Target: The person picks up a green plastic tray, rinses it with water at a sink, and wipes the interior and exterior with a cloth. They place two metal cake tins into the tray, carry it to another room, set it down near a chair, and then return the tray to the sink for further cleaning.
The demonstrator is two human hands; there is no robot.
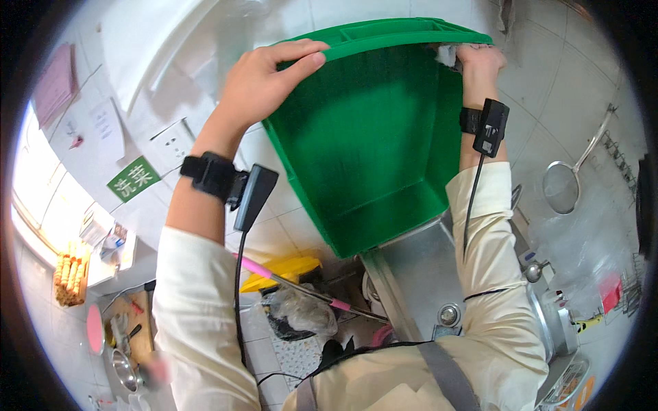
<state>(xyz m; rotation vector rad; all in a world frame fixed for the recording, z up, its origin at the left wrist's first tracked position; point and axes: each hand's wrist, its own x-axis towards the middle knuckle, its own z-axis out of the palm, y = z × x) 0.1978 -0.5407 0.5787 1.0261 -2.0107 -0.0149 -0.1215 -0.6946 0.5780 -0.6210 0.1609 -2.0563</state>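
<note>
A green plastic bin (375, 128) is held up in front of me, tipped so its open mouth and bare inside face me. Its lower end reaches the edge of a steel sink (426, 267). My left hand (272, 77) grips the bin's rim at the upper left, thumb on the inner side. At the upper right corner my right hand (480, 59) is closed around a greyish-white cloth or pad (447, 55), pressed near the inside of the rim. Part of the right hand's fingers is hidden under the rim.
A yellow lid (282, 272), a bagged black bin (303, 313) and a pink-handled pole (257, 267) are below at left. A wire strainer (562, 187) hangs on the right wall. A wooden board (141, 323) and a steel bowl (125, 367) sit on the left counter.
</note>
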